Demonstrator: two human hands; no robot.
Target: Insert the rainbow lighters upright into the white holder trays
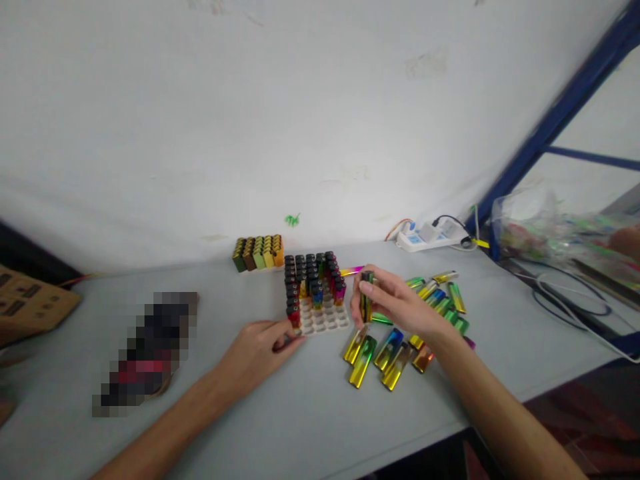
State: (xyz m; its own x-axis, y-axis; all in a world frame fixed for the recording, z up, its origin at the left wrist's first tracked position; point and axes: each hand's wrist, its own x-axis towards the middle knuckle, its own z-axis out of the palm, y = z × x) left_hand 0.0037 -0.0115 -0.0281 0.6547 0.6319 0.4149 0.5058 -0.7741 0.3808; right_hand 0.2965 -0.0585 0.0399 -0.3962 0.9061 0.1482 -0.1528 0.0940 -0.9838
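A white tray [323, 321] with rows of round-edged slots stands mid-table, holding several upright lighters [292, 300] with black tops. My left hand [267, 347] is closed at the tray's near left corner, thumb and forefinger against its edge. To the right of the tray, my right hand [395, 300] grips a green and gold lighter [367, 303] upright between thumb and fingers. Under and around that hand lie shiny metallic lighters or cases [363, 363] in gold, green, blue and red, loosely spread; my forearm hides some.
A block of gold-topped lighters [258, 253] stands by the wall. A white power strip [433, 235] with cables is at the back right, near a blue metal frame [530, 157] and plastic bags [530, 220]. A cardboard box [35, 303] and a pixelated object [150, 357] lie left.
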